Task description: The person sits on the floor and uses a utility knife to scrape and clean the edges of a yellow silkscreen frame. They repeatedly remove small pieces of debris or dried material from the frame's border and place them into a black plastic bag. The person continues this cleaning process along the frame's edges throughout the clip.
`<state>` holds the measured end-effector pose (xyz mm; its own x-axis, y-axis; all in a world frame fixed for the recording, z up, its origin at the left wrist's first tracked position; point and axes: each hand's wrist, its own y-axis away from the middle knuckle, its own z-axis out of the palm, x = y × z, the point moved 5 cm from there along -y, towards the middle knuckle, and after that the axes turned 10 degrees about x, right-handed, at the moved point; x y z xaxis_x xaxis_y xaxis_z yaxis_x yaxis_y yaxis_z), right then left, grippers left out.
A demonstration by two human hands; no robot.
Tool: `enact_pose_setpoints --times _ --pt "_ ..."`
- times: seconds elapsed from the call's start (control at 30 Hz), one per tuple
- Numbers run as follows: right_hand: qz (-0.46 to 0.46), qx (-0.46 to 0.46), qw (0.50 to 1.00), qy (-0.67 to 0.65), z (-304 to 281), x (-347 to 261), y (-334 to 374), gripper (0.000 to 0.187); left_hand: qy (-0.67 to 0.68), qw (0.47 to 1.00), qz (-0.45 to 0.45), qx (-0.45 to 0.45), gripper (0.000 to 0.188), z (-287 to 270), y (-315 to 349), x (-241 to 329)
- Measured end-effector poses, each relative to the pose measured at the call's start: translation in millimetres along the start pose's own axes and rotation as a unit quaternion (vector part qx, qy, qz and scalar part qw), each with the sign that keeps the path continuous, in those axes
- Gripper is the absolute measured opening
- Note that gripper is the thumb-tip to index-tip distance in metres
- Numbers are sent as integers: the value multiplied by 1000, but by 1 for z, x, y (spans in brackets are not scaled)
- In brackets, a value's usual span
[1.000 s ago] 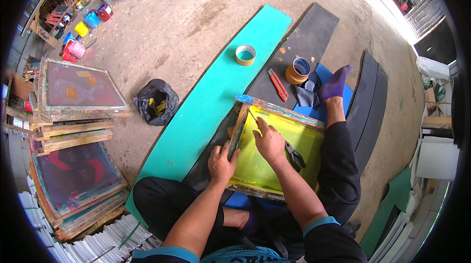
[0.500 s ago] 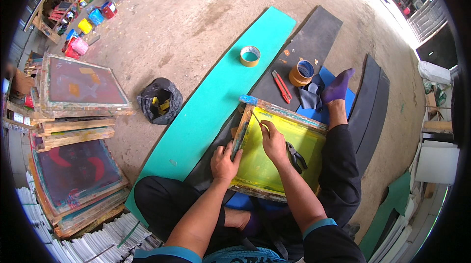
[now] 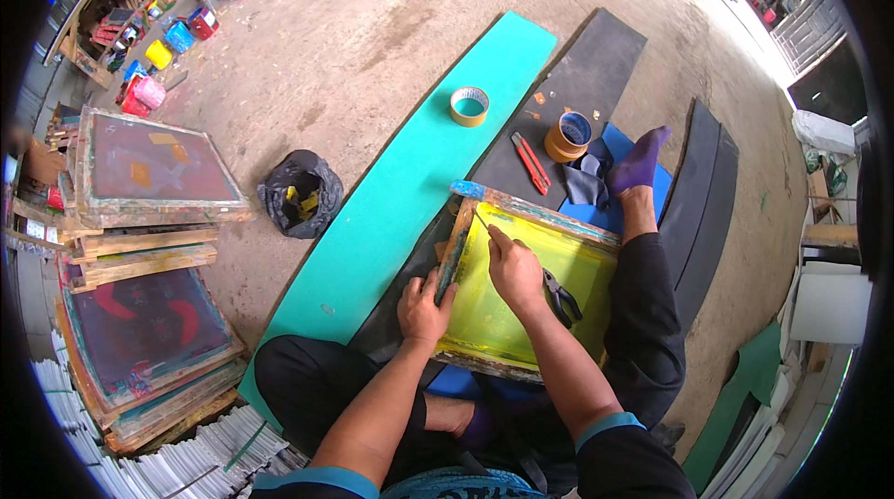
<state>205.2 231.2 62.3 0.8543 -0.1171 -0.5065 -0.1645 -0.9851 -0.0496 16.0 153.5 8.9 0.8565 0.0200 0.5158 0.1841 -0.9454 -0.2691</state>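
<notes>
A wooden-framed printing screen [image 3: 549,210] with yellow-green mesh lies tilted in front of me, between my legs. My left hand [image 3: 425,311] grips its left rail, thumb on top and fingers over the outer side. In my right hand [image 3: 515,274], above the mesh, is a thin dark rod-like tool [image 3: 480,218]; its handle is mostly hidden in my fingers. That tool's tip points at the inner edge by the far left corner. Black-handled pliers [image 3: 562,299] rest on the mesh, just right of my right wrist.
Beyond the frame lie a red utility knife [image 3: 531,164], tape rolls [image 3: 568,138] and a dark cloth [image 3: 587,181] on a black mat. Another tape roll [image 3: 468,106] is on the green mat [image 3: 400,173]. Leftward stand a black bag [image 3: 300,194] and stacked screens [image 3: 163,164].
My right hand has shifted slightly left and toward me, the tool still pointing at the far left corner. My left hand keeps its grip on the rail.
</notes>
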Motion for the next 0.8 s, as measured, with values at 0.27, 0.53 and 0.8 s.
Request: enact_pose_setpoints --times 0.27,0.53,0.8 --pt "-8 -47 993 108 19 -8 5 49 10 999 -9 -41 49 -3 -1 4" --pt "3 26 985 -171 23 39 -5 31 16 1000 9 -10 48 -1 0 5" --pt "27 -22 976 -214 33 49 -6 34 7 1000 -9 -25 48 -2 0 5"
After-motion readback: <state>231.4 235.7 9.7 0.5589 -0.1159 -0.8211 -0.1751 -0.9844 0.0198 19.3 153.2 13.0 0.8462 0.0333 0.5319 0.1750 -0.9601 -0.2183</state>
